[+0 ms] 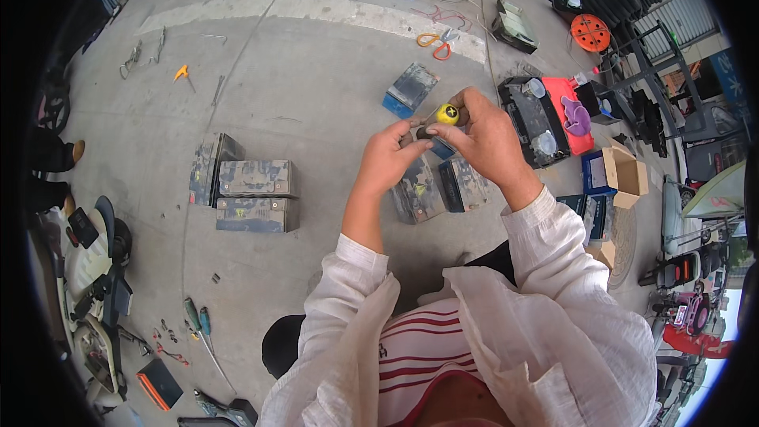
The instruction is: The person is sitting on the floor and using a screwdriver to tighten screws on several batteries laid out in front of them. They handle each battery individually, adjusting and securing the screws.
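My right hand (486,133) is closed round a yellow-handled screwdriver (447,115), whose handle end bears a black cross. Close against it, my left hand (387,156) pinches with thumb and forefinger; a small dark piece shows between the hands, too little of it to name. Both hands are held above several scuffed batteries. Just beyond them lies a blue-sided battery (409,88). Below them are a grey battery (417,194) with a yellow triangle label and a darker battery (464,184) next to it.
Three grey batteries (257,178) stand together at left. Orange-handled scissors (436,43) lie on the concrete ahead. At right are an opened black case (538,122), a red tray (581,138) and a cardboard box (624,176). Long screwdrivers (207,340) lie at lower left, near a scooter (95,269).
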### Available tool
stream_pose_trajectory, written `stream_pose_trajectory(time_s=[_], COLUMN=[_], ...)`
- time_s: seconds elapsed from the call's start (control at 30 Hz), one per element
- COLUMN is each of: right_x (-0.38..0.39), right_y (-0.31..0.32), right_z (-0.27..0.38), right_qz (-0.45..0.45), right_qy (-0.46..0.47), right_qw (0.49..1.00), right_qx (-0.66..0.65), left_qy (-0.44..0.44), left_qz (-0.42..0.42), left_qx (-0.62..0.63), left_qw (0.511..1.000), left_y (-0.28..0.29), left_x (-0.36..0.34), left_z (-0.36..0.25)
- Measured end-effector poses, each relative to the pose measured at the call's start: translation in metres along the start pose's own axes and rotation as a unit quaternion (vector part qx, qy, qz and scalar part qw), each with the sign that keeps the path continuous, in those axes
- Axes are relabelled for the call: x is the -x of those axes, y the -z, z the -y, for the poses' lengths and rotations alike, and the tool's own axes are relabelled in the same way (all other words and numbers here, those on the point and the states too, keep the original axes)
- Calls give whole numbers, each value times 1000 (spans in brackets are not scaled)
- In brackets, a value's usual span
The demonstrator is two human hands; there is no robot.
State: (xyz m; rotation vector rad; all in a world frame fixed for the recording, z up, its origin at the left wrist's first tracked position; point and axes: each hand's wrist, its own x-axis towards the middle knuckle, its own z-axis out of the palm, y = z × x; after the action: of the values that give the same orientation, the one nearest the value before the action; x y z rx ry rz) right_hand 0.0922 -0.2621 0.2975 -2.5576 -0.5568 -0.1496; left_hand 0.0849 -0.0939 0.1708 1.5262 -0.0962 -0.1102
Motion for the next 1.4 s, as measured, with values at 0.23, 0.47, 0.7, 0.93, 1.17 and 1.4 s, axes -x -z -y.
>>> stream_pose_trajectory(time_s=[0.23, 0.47, 0.7, 0.93, 1.17, 1.4], right_x=[-4, 2, 0, 1, -3, -2], right_y=[-10, -9, -12, -13, -15, -13], right_z=[4, 14, 7, 19, 17, 6], right_qz=[-51, 7, 43, 14, -31, 33], right_qy=[162, 8, -11, 124, 143, -36], right_qw=[982, 997, 999, 989, 988, 999], right_qx=[-79, -81, -15, -81, -55, 1], left_qy=[-12, -7, -37, -76, -61, -34], left_qz=[-9, -34, -42, -57, -62, -49], left_qx=[-30, -67, -89, -140, -131, -119], left_qw=[999, 997, 994, 986, 988, 991], left_y=[-3, -9, -2, -2, -4, -1], left_x=[0, 4, 6, 9, 8, 11], left_z=[3, 2, 4, 2, 5, -7])
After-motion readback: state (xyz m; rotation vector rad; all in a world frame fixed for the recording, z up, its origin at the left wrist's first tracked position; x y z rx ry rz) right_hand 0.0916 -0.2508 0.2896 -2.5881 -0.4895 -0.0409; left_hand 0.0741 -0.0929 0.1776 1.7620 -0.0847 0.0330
